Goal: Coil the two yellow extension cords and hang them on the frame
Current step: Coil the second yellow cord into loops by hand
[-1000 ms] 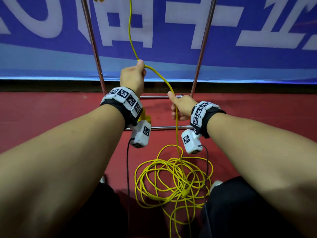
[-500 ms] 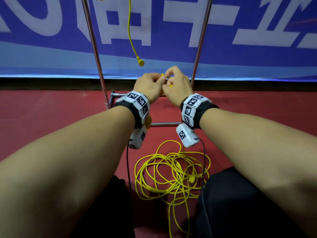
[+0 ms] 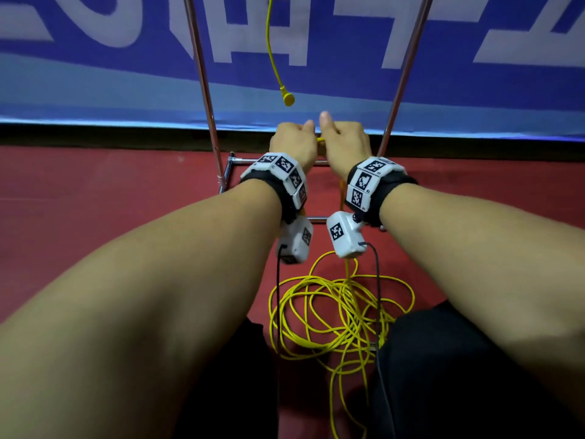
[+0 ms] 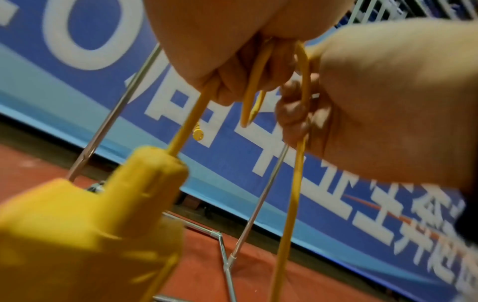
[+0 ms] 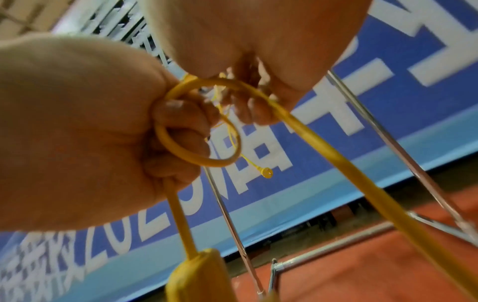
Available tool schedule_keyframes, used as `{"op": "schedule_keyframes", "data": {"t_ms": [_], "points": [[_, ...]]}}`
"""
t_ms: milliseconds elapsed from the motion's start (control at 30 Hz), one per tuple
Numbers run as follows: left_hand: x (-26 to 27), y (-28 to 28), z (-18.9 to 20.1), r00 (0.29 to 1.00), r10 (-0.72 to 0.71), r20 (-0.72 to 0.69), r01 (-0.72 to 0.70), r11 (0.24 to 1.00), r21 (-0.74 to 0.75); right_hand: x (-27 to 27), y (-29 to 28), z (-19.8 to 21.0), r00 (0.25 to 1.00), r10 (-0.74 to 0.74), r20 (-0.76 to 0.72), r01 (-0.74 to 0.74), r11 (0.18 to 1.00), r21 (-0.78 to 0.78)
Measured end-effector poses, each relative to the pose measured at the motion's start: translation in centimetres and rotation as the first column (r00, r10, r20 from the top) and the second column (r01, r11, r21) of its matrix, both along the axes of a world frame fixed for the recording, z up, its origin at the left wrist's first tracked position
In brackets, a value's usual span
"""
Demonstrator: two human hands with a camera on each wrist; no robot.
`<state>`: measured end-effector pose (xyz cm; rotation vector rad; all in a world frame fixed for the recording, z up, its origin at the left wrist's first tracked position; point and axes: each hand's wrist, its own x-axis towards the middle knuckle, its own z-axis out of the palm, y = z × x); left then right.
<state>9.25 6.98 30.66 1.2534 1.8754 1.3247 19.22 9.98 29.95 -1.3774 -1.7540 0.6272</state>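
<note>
Centrally in the head view, we hold our left hand (image 3: 292, 142) and right hand (image 3: 343, 142) knuckle to knuckle between the uprights of the frame (image 3: 202, 90), both clenched on the yellow cord (image 3: 321, 141); its slack lies as a loose tangle (image 3: 342, 312) on the red floor (image 3: 95, 201) at lower centre. A second cord end (image 3: 286, 98) dangles at upper centre, apparently from the frame's top, which is out of view.

Left wrist view: the cord (image 4: 186, 126) leaves the curled fingers (image 4: 225, 81) and runs down to a bulky yellow plug (image 4: 90, 224) at lower left; another strand (image 4: 294, 183) drops from the right hand (image 4: 375, 102).

Right wrist view: a small loop (image 5: 199, 126) sits round the left hand's fingers (image 5: 178, 122), with the strand to the tangle (image 5: 349, 167) trailing to lower right.

We judge this the first turn of the coil. To do it well, we should make each loop larger and equal, letting the thin, springy cord roll so it lays flat without kinks.
</note>
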Motion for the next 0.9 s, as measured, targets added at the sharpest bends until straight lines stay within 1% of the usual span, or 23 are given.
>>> {"op": "schedule_keyframes", "data": {"t_ms": [67,133,200,233,300,333,367,467,533,600,667,700,733,767,833,900], "points": [[-1.0,0.2,0.1,0.997,0.074,0.03,-0.073,0.997,-0.009,-0.1,0.3,-1.1,0.996,0.075,-0.049,-0.08,0.991,-0.108],[-2.3,0.2,0.3,0.99,0.135,0.046,-0.134,0.991,-0.017,0.2,0.6,-2.3,0.977,0.153,-0.145,-0.182,0.959,-0.216],[-3.9,0.3,0.4,0.979,0.201,0.039,-0.2,0.979,-0.042,0.7,0.7,-3.1,0.939,0.192,-0.287,-0.289,0.89,-0.352],[-4.7,0.5,0.4,0.973,0.228,0.038,-0.226,0.973,-0.052,1.1,0.8,-3.3,0.925,0.2,-0.324,-0.331,0.842,-0.425],[-6.0,0.4,0.3,0.954,0.287,0.087,-0.283,0.958,-0.052,1.7,0.5,-3.5,0.911,0.25,-0.329,-0.399,0.738,-0.544],[-6.4,0.3,0.2,0.942,0.317,0.113,-0.313,0.948,-0.053,1.8,0.4,-3.5,0.906,0.286,-0.313,-0.42,0.705,-0.572],[-6.7,0.2,0.1,0.932,0.339,0.127,-0.334,0.941,-0.058,1.7,0.1,-3.5,0.904,0.319,-0.286,-0.428,0.695,-0.578],[-6.7,-0.3,-0.1,0.919,0.359,0.161,-0.35,0.933,-0.081,0.9,-0.8,-3.1,0.906,0.374,-0.198,-0.419,0.729,-0.541],[-6.4,-0.3,-0.1,0.915,0.36,0.182,-0.352,0.933,-0.074,0.4,-1.1,-3.1,0.906,0.381,-0.183,-0.419,0.745,-0.52],[-6.0,-0.6,0.1,0.913,0.35,0.211,-0.342,0.937,-0.075,0.1,-1.5,-3.1,0.901,0.383,-0.204,-0.431,0.736,-0.522],[-5.8,-0.9,0.2,0.931,0.314,0.188,-0.309,0.949,-0.059,-0.1,-1.5,-2.8,0.903,0.333,-0.272,-0.429,0.738,-0.521],[-5.8,-0.9,0.2,0.954,0.268,0.136,-0.264,0.963,-0.047,0.0,-1.1,-2.7,0.912,0.281,-0.298,-0.401,0.761,-0.51],[-5.7,-1.0,0.1,0.976,0.204,0.071,-0.201,0.979,-0.039,0.1,-0.7,-2.4,0.929,0.232,-0.287,-0.35,0.803,-0.483],[-5.5,-1.1,0.0,0.99,0.139,0.013,-0.138,0.99,-0.036,0.4,-0.2,-2.2,0.95,0.193,-0.246,-0.286,0.854,-0.434],[-5.0,-1.3,-0.4,1.0,-0.009,-0.022,0.008,0.999,-0.052,1.1,0.4,-1.8,0.984,0.151,-0.095,-0.173,0.934,-0.311],[-4.3,-1.8,-0.7,0.99,-0.134,-0.045,0.131,0.989,-0.065,1.5,0.3,-1.2,0.985,0.162,0.059,-0.148,0.969,-0.2]]}}
